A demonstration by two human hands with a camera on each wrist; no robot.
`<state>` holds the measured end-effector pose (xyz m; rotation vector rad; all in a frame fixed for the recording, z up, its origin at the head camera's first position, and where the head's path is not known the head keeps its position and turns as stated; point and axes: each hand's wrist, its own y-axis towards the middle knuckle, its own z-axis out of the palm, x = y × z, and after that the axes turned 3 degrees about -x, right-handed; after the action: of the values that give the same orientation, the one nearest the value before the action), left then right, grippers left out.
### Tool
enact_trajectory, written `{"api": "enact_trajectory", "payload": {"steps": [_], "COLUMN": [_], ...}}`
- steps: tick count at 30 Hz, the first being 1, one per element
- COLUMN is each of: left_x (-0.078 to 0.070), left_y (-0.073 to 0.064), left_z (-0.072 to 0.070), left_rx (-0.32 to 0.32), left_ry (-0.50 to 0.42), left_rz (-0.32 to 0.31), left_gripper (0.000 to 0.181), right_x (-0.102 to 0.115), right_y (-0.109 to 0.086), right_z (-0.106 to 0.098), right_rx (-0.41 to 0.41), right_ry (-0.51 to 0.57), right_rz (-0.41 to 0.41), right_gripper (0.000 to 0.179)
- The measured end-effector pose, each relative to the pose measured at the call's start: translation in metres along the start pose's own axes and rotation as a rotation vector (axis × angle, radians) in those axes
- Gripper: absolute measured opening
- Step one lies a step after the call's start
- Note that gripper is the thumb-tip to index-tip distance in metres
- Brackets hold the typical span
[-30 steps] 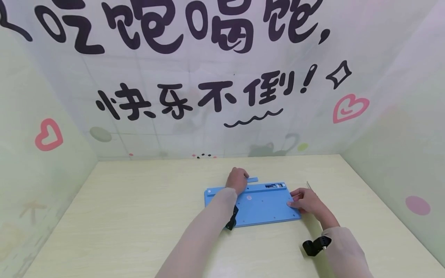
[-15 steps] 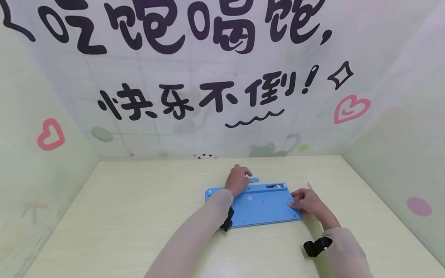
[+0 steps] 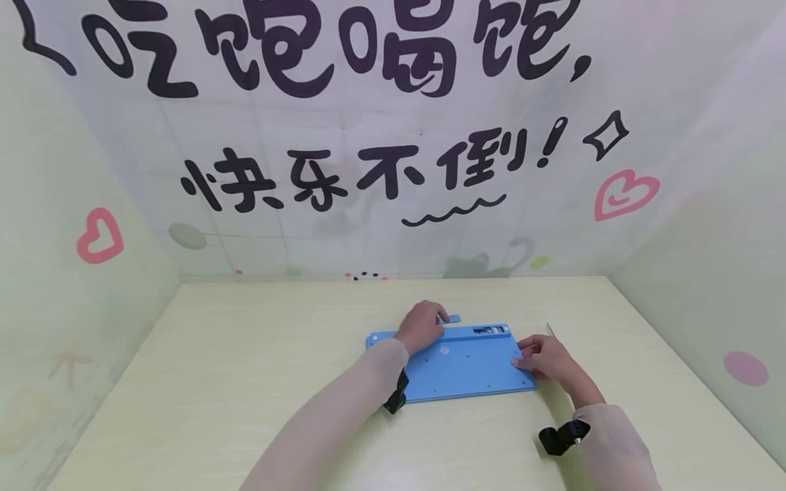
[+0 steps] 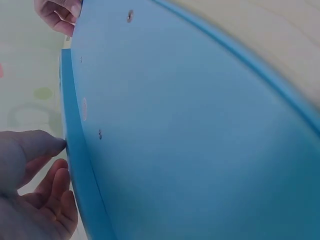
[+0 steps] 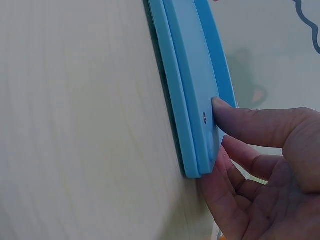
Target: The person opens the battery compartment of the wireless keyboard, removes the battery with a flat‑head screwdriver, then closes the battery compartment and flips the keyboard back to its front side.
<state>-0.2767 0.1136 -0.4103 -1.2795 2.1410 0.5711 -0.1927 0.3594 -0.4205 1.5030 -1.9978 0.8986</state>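
Observation:
A light-blue keyboard lies face down on the table, its raised back ridge along the far side. At the ridge's right end the battery compartment is uncovered. My right hand grips the keyboard's right edge, thumb on top and fingers around the side and below. My left hand is over the ridge with loosely bent fingers. In the left wrist view its thumb meets the ridge's edge. A small blue battery cover lies behind the keyboard, close to the left fingertips.
A thin pale rod shows just beyond my right hand, partly hidden by it. Dark wrist cameras hang at both sleeves. White printed walls bound the table at the back and both sides.
My left hand lifted slightly off near the cover, then came down again over the ridge. The right hand keeps its hold. The whole view has shifted a little.

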Motion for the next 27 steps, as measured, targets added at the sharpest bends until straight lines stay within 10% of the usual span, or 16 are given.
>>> {"api": "enact_trajectory", "payload": {"steps": [27], "left_x": [0.014], "left_y": [-0.014], "left_z": [0.000], "left_rx": [0.027], "left_ry": [-0.119], "left_rz": [-0.019], "left_gripper": [0.018], "right_x": [0.003], "right_y": [-0.003], "right_z": [0.000], "right_rx": [0.013], "right_ry": [0.014], "right_rz": [0.004], "right_gripper": [0.049]}}
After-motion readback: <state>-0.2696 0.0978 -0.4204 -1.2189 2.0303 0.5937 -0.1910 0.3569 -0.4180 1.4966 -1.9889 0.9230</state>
